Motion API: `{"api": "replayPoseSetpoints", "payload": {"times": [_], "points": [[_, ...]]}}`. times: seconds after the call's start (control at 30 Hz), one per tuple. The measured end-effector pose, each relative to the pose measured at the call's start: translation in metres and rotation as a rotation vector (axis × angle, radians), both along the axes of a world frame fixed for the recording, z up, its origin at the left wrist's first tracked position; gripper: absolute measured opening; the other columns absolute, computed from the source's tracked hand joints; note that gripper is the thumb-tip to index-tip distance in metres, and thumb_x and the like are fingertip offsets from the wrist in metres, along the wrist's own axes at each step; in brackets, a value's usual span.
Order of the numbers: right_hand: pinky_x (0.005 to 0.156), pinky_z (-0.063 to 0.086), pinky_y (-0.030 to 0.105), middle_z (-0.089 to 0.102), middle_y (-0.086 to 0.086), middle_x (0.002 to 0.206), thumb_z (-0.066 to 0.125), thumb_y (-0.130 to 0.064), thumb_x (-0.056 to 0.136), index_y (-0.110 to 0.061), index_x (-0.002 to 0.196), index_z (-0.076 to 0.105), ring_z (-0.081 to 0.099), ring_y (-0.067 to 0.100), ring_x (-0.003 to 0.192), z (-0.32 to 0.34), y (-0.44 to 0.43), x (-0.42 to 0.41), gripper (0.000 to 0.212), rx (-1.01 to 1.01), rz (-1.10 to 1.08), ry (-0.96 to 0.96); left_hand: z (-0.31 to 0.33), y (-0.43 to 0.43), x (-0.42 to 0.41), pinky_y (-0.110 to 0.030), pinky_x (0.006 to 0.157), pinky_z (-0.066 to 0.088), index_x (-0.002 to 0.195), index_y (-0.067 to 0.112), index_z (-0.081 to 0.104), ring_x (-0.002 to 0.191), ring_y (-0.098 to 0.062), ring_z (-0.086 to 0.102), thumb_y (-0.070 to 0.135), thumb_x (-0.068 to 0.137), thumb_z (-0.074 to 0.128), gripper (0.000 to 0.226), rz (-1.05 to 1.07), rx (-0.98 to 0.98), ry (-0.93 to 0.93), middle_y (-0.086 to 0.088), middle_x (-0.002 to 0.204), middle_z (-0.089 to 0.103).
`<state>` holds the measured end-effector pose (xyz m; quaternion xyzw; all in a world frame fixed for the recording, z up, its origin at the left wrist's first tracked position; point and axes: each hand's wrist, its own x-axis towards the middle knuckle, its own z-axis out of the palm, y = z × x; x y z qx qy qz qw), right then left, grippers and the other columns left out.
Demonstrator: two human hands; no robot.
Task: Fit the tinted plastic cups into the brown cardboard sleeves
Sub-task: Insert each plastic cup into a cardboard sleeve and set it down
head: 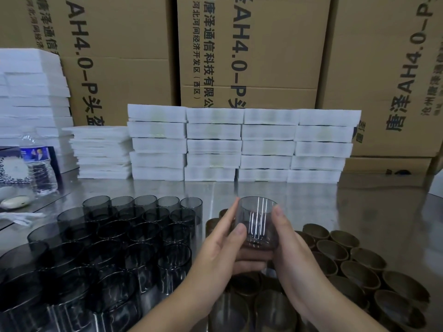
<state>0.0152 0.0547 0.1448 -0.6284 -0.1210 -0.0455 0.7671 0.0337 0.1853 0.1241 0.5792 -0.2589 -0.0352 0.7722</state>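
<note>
One tinted plastic cup (257, 219) is held upright above the table centre between both hands. My left hand (224, 245) grips its left side, thumb across the front and fingers curled beneath. My right hand (286, 240) grips the right side, thumb up by the rim. Whether a sleeve is on the cup's base is hidden by the fingers. Many dark tinted cups (115, 248) stand in rows on the left. Brown cardboard sleeves (345, 257) stand open-topped on the right, some near the bottom edge holding cups (273, 310).
Stacks of white foam pads (242, 144) line the back of the steel table (311, 200), with large cardboard boxes (251, 44) behind. A water bottle (39, 164) and a small white object (15, 202) sit at the far left.
</note>
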Motion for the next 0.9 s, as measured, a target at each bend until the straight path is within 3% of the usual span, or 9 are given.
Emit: {"api": "replayPoseSetpoints", "payload": {"times": [0.27, 0.37, 0.5, 0.6, 0.8, 0.9], "points": [[0.054, 0.05, 0.014, 0.075, 0.008, 0.099, 0.057, -0.08, 0.064, -0.028, 0.101, 0.075, 0.073, 0.019, 0.089, 0.003, 0.002, -0.005, 0.066, 0.01, -0.039, 0.02, 0.003, 0.001, -0.001, -0.029, 0.07, 0.058, 0.144, 0.035, 0.038, 0.098, -0.036, 0.07, 0.049, 0.075, 0.059, 0.073, -0.083, -0.012, 0.065, -0.018, 0.114, 0.07], [0.059, 0.052, 0.018, 0.075, 0.008, 0.098, 0.063, -0.075, 0.063, -0.028, 0.1, 0.075, 0.073, 0.02, 0.09, 0.001, 0.002, -0.006, 0.061, 0.027, -0.079, -0.021, 0.002, 0.001, -0.001, -0.029, 0.072, 0.058, 0.14, 0.036, 0.045, 0.1, -0.031, 0.07, 0.053, 0.075, 0.068, 0.071, -0.049, 0.01, 0.046, -0.012, 0.115, 0.071], [0.083, 0.054, 0.036, 0.075, 0.008, 0.102, 0.076, -0.058, 0.066, -0.022, 0.102, 0.074, 0.071, 0.024, 0.097, -0.001, 0.003, -0.005, 0.05, 0.064, -0.158, -0.107, -0.002, -0.001, 0.0, -0.035, 0.083, 0.058, 0.131, 0.037, 0.051, 0.101, -0.012, 0.069, 0.047, 0.07, 0.074, 0.067, 0.117, 0.092, -0.139, 0.008, 0.114, 0.071], [0.076, 0.058, 0.03, 0.075, 0.006, 0.1, 0.073, -0.053, 0.062, -0.018, 0.105, 0.072, 0.072, 0.022, 0.095, -0.002, 0.002, -0.003, 0.055, 0.098, -0.238, -0.129, -0.005, -0.002, 0.0, -0.028, 0.08, 0.057, 0.135, 0.041, 0.044, 0.095, -0.014, 0.07, 0.045, 0.063, 0.079, 0.08, 0.216, 0.088, -0.161, 0.003, 0.108, 0.073], [0.07, 0.054, 0.017, 0.075, -0.006, 0.097, 0.074, -0.06, 0.053, -0.024, 0.115, 0.066, 0.071, 0.009, 0.093, -0.008, 0.002, 0.0, 0.072, 0.002, -0.329, -0.177, -0.005, 0.001, -0.003, -0.014, 0.073, 0.053, 0.13, 0.045, 0.045, 0.094, -0.01, 0.071, 0.038, 0.059, 0.09, 0.084, 0.263, 0.123, -0.179, 0.005, 0.1, 0.075], [0.07, 0.055, 0.018, 0.076, -0.003, 0.097, 0.073, -0.057, 0.059, -0.024, 0.105, 0.073, 0.072, 0.012, 0.092, -0.009, 0.002, 0.0, 0.057, -0.024, -0.278, -0.181, -0.003, 0.003, -0.003, -0.012, 0.074, 0.052, 0.131, 0.044, 0.045, 0.094, -0.009, 0.071, 0.031, 0.063, 0.084, 0.079, 0.257, 0.144, -0.181, 0.007, 0.099, 0.075]]}}
